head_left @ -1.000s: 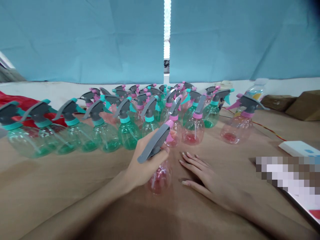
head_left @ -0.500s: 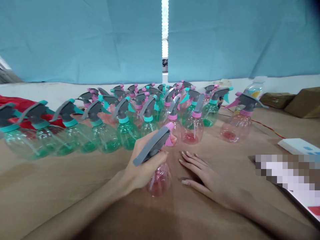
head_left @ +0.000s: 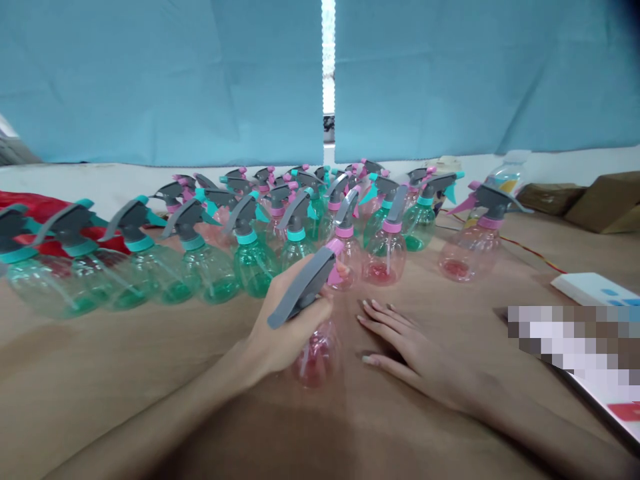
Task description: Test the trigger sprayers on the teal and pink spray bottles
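My left hand (head_left: 285,323) is wrapped round the neck of a clear pink spray bottle (head_left: 315,360) with a grey head and pink nozzle. The bottle stands about upright on the wooden table (head_left: 200,373), its nozzle pointing away from me. Part of its neck and trigger is hidden by my fingers. Flat on the table to the right lies my right hand (head_left: 415,350), fingers spread, holding nothing. Just beyond the hands stand a pink spray bottle (head_left: 384,260) and a green spray bottle (head_left: 257,267), each with a little coloured liquid low inside.
More green and pink spray bottles (head_left: 173,277) crowd the left and back. One pink bottle (head_left: 465,253) stands apart at right. Beyond it are a brown box (head_left: 607,203), a thin wire (head_left: 535,253), a white power strip (head_left: 593,290) and a blurred-out flat device (head_left: 575,340). Blue cloth (head_left: 200,80) hangs behind.
Both hands and the held spray bottle stay in nearly the same place. The whole view has shifted very slightly; the other bottles have not moved.
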Tool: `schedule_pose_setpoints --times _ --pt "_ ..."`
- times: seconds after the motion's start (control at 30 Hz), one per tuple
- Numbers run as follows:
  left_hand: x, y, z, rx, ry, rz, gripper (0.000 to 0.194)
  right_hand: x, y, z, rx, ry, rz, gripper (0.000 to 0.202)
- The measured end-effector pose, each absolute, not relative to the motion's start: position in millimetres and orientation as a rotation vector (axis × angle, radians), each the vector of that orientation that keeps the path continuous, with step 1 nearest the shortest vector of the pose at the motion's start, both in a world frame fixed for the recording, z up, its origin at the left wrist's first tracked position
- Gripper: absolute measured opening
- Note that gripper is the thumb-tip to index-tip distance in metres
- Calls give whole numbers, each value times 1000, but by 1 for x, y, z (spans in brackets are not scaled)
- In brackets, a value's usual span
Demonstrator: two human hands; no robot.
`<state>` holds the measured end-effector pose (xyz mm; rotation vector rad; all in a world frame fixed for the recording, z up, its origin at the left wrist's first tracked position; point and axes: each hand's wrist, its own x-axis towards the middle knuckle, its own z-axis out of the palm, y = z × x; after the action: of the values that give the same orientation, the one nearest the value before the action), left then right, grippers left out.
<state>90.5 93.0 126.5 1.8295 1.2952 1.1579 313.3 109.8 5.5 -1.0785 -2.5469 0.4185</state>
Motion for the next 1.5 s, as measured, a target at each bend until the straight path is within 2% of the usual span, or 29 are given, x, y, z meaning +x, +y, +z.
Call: schedule_pose_setpoints --times 0.57,1.5 --pt "91 97 120 1905 1289 1158 4 313 110 4 -1097 -2577 372 61" --pt "92 96 121 1879 1277 1195 6 314 111 2 -1078 -2567 360 61"
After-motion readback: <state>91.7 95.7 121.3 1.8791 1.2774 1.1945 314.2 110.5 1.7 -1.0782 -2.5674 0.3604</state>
